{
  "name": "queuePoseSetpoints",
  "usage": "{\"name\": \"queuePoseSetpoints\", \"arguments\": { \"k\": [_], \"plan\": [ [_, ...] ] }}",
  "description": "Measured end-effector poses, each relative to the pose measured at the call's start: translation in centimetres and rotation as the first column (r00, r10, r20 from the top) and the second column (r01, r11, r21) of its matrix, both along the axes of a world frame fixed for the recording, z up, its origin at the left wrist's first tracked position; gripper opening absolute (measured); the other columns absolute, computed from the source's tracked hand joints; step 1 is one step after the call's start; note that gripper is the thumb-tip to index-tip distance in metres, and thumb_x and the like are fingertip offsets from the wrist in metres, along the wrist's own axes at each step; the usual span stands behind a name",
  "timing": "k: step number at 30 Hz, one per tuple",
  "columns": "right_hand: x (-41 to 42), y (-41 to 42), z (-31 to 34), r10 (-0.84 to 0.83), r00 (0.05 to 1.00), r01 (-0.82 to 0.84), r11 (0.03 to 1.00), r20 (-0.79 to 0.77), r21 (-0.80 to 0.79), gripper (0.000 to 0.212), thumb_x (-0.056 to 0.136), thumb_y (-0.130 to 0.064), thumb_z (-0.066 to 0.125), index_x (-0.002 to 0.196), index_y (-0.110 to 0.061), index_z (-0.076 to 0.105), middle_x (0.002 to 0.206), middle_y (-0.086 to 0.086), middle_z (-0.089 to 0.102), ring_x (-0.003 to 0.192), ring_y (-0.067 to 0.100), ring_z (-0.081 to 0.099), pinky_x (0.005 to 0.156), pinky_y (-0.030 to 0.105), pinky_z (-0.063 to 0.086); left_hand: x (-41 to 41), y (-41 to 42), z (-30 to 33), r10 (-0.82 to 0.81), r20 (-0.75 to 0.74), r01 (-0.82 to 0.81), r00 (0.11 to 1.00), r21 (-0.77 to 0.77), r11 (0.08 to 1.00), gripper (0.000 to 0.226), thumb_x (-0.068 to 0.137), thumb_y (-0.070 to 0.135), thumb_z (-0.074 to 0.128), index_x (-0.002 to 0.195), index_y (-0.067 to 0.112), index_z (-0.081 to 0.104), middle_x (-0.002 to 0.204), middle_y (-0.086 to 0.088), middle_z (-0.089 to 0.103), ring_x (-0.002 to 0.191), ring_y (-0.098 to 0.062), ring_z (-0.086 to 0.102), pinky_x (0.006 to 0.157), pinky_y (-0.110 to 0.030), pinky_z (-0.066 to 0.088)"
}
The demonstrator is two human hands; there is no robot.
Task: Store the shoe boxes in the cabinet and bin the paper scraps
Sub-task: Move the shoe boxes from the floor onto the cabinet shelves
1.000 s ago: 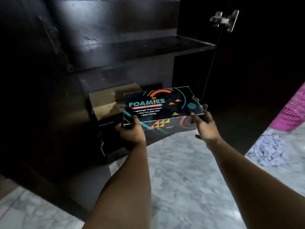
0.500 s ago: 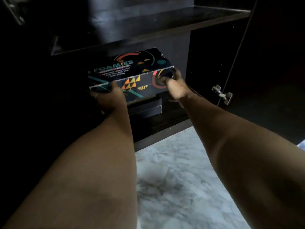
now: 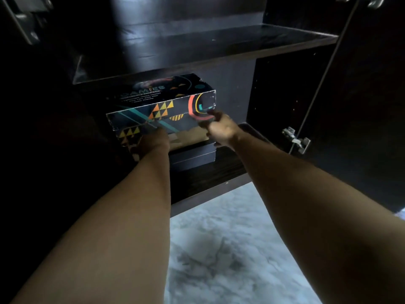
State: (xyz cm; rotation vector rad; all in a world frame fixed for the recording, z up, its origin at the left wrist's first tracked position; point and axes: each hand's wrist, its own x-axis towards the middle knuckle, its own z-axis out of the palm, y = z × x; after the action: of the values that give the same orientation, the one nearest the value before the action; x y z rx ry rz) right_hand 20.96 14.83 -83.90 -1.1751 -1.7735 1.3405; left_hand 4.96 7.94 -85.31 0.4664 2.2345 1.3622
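Precariously, printed shoe box (image 3: 161,106) perches atop dark box (image 3: 192,155) in cabinet (image 3: 219,47); left hand (image 3: 153,141) grip and right hand (image 3: 220,128) grip both clasp its front edge. Early release risks tipping, sliding off narrower base.

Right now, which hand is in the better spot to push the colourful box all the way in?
Probably the right hand. It sits at the front right corner of the shoe box, facing into the cabinet. The left hand is tucked under the box's lower edge, more holding it up.
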Motion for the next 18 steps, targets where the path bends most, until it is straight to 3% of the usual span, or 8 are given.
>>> {"name": "queuePoseSetpoints", "arguments": {
  "k": [3,5,6,7,9,12,15,18],
  "plan": [
    [4.7,-1.4,-4.2,-0.122,0.988,0.121,0.993,0.095,0.015,0.027,0.089,-0.026,0.075,0.113,-0.034,0.066,0.11,0.008,0.071,0.091,0.022,0.069,0.08,0.026,0.055,3.6,-0.4,-3.5,-0.142,0.198,0.146,0.97,-0.008,0.989,0.064,0.089,0.044,0.057,0.142,0.01,0.05,0.138,-0.013,0.058,0.12,-0.036,0.061,0.1,-0.046,0.053],
    [9.4,-1.2,-8.3,-0.212,0.958,0.221,0.975,0.191,-0.027,0.033,0.076,-0.042,0.074,0.108,-0.035,0.068,0.108,0.007,0.074,0.101,0.031,0.072,0.093,0.042,0.058,7.6,-1.1,-5.8,-0.263,0.288,0.304,0.921,-0.105,0.947,0.043,0.09,0.04,0.058,0.12,0.009,0.062,0.112,-0.01,0.069,0.085,-0.032,0.069,0.079,-0.043,0.06],
    [12.1,-2.7,-8.8,-0.24,0.94,0.256,0.966,0.243,-0.035,0.037,0.079,-0.04,0.073,0.115,-0.031,0.069,0.107,0.006,0.074,0.101,0.03,0.071,0.093,0.041,0.057,9.9,-1.8,-6.3,-0.327,0.344,0.403,0.88,-0.176,0.898,0.034,0.091,0.039,0.059,0.104,0.009,0.063,0.098,-0.008,0.069,0.072,-0.028,0.065,0.07,-0.039,0.058],
    [14.7,-4.5,-9.0,-0.267,0.917,0.294,0.954,0.295,-0.051,0.037,0.085,-0.036,0.071,0.121,-0.026,0.067,0.105,0.004,0.074,0.1,0.027,0.07,0.088,0.035,0.055,12.5,-2.5,-6.6,-0.4,0.396,0.516,0.826,-0.248,0.82,0.031,0.093,0.041,0.059,0.095,0.01,0.063,0.093,-0.007,0.069,0.071,-0.026,0.064,0.069,-0.037,0.056],
    [20.4,-8.1,-9.6,-0.299,0.872,0.359,0.929,0.389,-0.092,0.033,0.095,-0.035,0.065,0.127,-0.027,0.063,0.094,0.0,0.074,0.094,0.021,0.069,0.077,0.026,0.051,17.5,-4.0,-6.9,-0.565,0.476,0.738,0.674,-0.403,0.542,0.04,0.091,0.051,0.063,0.095,0.011,0.066,0.098,-0.008,0.074,0.083,-0.026,0.068,0.076,-0.038,0.058],
    [30.3,-13.3,-10.8,-0.347,0.776,0.466,0.879,0.527,-0.106,0.038,0.095,-0.041,0.064,0.131,-0.03,0.062,0.104,-0.002,0.074,0.103,0.02,0.067,0.082,0.025,0.046,24.8,-6.0,-7.1,-0.712,0.551,0.856,0.436,-0.499,0.138,0.057,0.08,0.064,0.07,0.1,0.011,0.072,0.098,-0.009,0.077,0.087,-0.028,0.073,0.071,-0.041,0.062],
    [40.9,-19.4,-10.1,-0.472,0.651,0.618,0.785,0.594,-0.053,0.04,0.094,-0.039,0.063,0.132,-0.025,0.064,0.115,0.003,0.074,0.11,0.023,0.067,0.091,0.026,0.048,33.3,-7.5,-7.5,-0.796,0.541,0.844,0.271,-0.532,-0.074,0.06,0.076,0.067,0.072,0.102,0.013,0.073,0.099,-0.008,0.077,0.084,-0.027,0.073,0.075,-0.044,0.062],
    [50.5,-26.7,-7.3,-0.608,0.492,0.756,0.653,0.623,0.04,0.036,0.096,-0.034,0.062,0.13,-0.022,0.065,0.113,0.004,0.076,0.111,0.025,0.067,0.088,0.025,0.047,43.4,-9.9,-6.8,-0.862,0.487,0.858,0.142,-0.495,-0.138,0.057,0.075,0.062,0.075,0.106,0.015,0.069,0.102,-0.009,0.073,0.084,-0.026,0.069,0.071,-0.042,0.061]
  ]
}}
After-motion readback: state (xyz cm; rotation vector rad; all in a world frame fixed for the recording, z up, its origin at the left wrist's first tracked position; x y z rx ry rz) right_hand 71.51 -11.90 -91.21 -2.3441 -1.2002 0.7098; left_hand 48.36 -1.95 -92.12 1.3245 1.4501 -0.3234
